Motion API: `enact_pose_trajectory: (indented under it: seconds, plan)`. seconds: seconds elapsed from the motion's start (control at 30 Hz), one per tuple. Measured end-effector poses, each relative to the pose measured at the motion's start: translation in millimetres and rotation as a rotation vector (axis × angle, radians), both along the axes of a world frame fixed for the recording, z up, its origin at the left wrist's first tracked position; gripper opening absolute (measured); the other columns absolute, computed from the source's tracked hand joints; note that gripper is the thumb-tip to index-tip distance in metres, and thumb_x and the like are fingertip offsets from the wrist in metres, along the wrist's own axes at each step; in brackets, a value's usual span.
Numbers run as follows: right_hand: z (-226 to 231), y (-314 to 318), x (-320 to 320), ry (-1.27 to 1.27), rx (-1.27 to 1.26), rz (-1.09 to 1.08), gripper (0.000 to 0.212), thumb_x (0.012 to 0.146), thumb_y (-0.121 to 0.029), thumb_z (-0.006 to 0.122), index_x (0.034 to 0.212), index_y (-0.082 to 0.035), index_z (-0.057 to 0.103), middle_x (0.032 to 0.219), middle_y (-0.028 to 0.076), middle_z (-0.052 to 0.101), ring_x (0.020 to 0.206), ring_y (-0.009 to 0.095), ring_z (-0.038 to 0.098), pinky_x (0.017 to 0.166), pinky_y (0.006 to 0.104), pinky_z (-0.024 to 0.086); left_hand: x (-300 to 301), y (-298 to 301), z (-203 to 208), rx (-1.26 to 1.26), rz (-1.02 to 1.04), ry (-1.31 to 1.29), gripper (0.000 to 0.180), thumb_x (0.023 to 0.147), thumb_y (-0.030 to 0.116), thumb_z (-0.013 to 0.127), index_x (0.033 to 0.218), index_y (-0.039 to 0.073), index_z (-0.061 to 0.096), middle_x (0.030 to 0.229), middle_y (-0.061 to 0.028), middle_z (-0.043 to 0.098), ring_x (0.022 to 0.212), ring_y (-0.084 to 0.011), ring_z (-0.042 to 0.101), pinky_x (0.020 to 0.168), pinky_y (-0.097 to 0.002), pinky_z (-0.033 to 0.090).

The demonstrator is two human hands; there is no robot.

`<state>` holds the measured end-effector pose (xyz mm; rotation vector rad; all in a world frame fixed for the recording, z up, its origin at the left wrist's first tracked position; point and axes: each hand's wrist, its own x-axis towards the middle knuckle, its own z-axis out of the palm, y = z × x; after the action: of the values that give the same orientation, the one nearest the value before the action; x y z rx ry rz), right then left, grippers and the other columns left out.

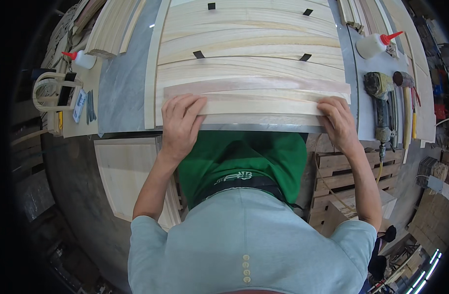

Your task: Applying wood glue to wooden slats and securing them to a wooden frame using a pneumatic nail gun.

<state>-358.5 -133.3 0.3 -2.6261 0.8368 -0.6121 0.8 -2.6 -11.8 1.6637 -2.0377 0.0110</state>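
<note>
A long pale wooden strip (261,105) lies crosswise near the front edge of the table. My left hand (180,122) has its fingers bent over the left end of this strip. At the right end, my right hand (339,120) grips it in the same way, fingertips on top. Just beyond it runs a pinkish wooden strip (256,87). Farther out, a panel of pale boards (249,46) with several small black patches covers the middle of the table. An upright-running wooden rail (154,78) borders the panel's left side.
White glue bottles with red tips stand at left (85,60) and right (372,46). A corded power tool (381,110) and a mallet (404,80) lie at right. Stacked wood strips (111,29) sit far left. A wooden cabinet (129,176) and a pallet (332,171) are below the table.
</note>
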Motion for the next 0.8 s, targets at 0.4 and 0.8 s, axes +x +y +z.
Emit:
enact_pose_trajectory:
  seconds: [0.4,0.8]
  plan:
    - [1,3,-10,0.0,0.008,-0.036,0.035,0.069,0.005,0.068,0.103,-0.002,0.059,0.104,0.011,0.061,0.099,0.031,0.056,0.084,0.0389,0.046,-8,14,19,0.066,-0.077,0.034,0.046,0.066,-0.005,0.07,0.11,0.004,0.063,0.102,-0.0101,0.06,0.093,-0.0309,0.057,0.08,-0.0392,0.047]
    - [0,-3,-3,0.007,-0.089,-0.139,0.034,0.071,0.004,0.067,0.104,-0.002,0.06,0.102,0.01,0.061,0.098,0.03,0.055,0.086,0.039,0.044,7,-20,12,-0.098,-0.092,0.015,0.033,0.07,0.005,0.074,0.102,0.003,0.066,0.095,-0.0101,0.061,0.089,-0.0283,0.057,0.077,-0.038,0.046]
